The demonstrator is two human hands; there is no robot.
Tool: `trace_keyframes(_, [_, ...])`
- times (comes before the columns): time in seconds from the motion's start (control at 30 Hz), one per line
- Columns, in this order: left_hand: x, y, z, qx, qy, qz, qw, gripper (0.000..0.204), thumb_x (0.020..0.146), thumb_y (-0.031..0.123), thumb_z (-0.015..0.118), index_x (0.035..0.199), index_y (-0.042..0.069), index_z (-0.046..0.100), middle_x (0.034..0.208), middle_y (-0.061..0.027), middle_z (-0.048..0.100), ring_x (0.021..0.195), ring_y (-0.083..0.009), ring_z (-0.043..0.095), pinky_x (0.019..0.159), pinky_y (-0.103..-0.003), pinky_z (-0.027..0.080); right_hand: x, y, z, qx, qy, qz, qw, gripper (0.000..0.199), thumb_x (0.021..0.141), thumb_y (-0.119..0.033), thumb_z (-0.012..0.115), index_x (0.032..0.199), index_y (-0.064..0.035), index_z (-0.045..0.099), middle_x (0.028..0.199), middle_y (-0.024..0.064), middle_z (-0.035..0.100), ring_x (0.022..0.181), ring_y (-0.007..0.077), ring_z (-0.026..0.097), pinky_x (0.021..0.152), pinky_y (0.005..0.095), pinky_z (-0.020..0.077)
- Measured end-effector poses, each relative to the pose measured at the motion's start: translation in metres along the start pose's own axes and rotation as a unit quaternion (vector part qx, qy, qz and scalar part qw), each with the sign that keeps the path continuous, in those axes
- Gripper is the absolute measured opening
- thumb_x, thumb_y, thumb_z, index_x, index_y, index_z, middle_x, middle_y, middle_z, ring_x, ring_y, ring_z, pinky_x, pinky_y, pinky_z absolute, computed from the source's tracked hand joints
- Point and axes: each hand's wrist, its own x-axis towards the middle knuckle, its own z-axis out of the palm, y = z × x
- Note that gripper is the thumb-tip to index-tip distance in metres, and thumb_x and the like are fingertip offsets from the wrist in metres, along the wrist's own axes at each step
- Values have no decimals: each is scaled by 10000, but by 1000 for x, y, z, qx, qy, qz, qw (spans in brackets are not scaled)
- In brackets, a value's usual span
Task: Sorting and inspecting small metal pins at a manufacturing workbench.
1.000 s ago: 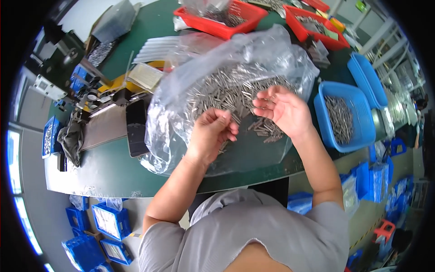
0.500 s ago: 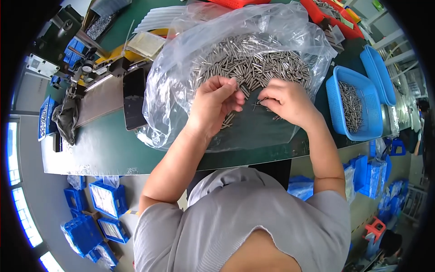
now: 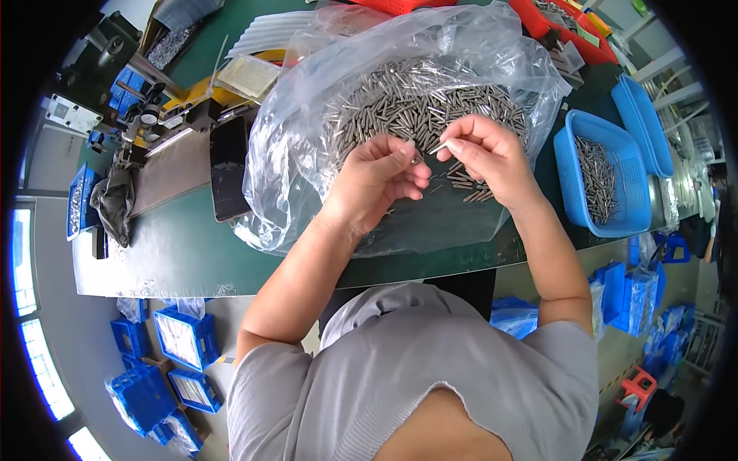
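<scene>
A heap of small metal pins lies on a clear plastic bag spread over the green table. My left hand hovers over the near edge of the heap with its fingers curled around a few pins. Just to its right, my right hand pinches one thin pin between thumb and forefinger, its tip pointing toward the left hand. The two hands almost touch at the fingertips.
A blue basket holding more pins stands at the right, with a second blue basket behind it. A dark phone and a metal fixture lie to the left. Red trays sit at the back. Blue crates stand on the floor.
Both hands have lifted off the heap and come together, the right one now pinching a single pin. The view has tilted closer over the bag.
</scene>
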Motion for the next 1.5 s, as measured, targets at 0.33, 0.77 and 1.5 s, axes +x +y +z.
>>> trace_keyframes(0.33, [0, -3, 2, -7, -19, -11, 1000, 119, 909, 121, 519, 871, 8, 522, 774, -122, 627, 670, -179, 617, 569, -274, 519, 2, 7, 13, -3, -54, -15, 998, 61, 862, -49, 562, 900, -4, 579, 788, 29, 629, 735, 80, 594, 652, 220, 481])
trace_keyframes(0.77, [2, 3, 2, 15, 77, 55, 995, 105, 910, 123, 513, 856, 37, 538, 750, -93, 603, 660, -160, 594, 579, -266, 496, 11, -13, -16, 363, 173, 127, 907, 121, 851, -111, 508, 902, -15, 562, 733, 14, 545, 510, 48, 435, 446, 197, 352])
trace_keyframes(1.5, [-2, 9, -2, -6, 85, 64, 994, 105, 913, 117, 500, 857, 38, 540, 739, -87, 597, 650, -163, 583, 571, -271, 479, 2, 23, 14, -610, -51, -139, 778, 141, 793, -190, 614, 802, -62, 556, 746, 86, 562, 636, 276, 610, 539, 371, 486])
